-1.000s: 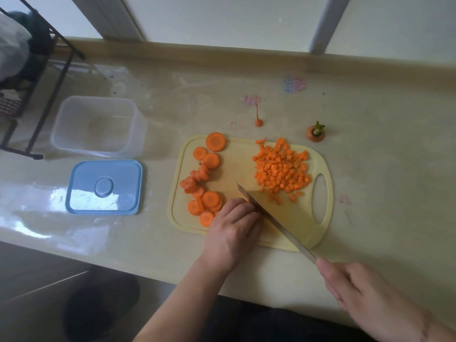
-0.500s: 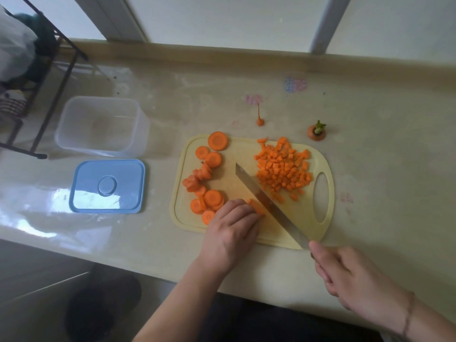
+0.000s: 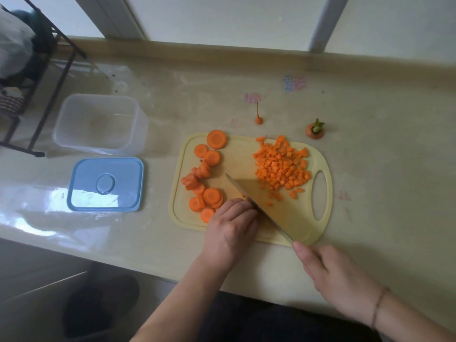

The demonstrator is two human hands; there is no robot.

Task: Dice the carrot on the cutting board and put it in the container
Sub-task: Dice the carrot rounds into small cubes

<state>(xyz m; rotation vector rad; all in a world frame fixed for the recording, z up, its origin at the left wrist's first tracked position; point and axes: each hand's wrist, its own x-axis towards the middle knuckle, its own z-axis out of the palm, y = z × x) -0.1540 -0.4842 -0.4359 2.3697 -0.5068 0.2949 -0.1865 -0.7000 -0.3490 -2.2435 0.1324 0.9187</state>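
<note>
While most of the carrot is already cut, dicing is mid-way: carrot rounds [image 3: 206,180] sit in a loose line on the left half of the cutting board [image 3: 318,223], diced cubes [image 3: 281,166] are piled on the right half near the handle hole. Left hand [image 3: 230,225] is at the board's near edge, fingers curled together and pressed down on something just left of the blade; what is under them is hidden apart from a sliver of orange at the fingertips, likely carrot being cut. Right hand [image 3: 333,275] wraps the handle of the knife [image 3: 259,206], handle itself hidden by the hand; blade runs diagonally across the board, tip near the rounds, edge tight against the left fingertips. Container [image 3: 98,124] is clear plastic, looks empty, stands well left of the board; its blue lid [image 3: 106,185] lies flat just in front of it. Carrot tip [image 3: 258,118] and carrot top with green stub [image 3: 315,130] sit on the counter [image 3: 394,169] just beyond the board. A black wire rack [image 3: 37,77] is at far left. Judgement: next move calls for short chops with fingertips tucked back from the edge, then working through the remaining rounds before anything goes to the container.
</note>
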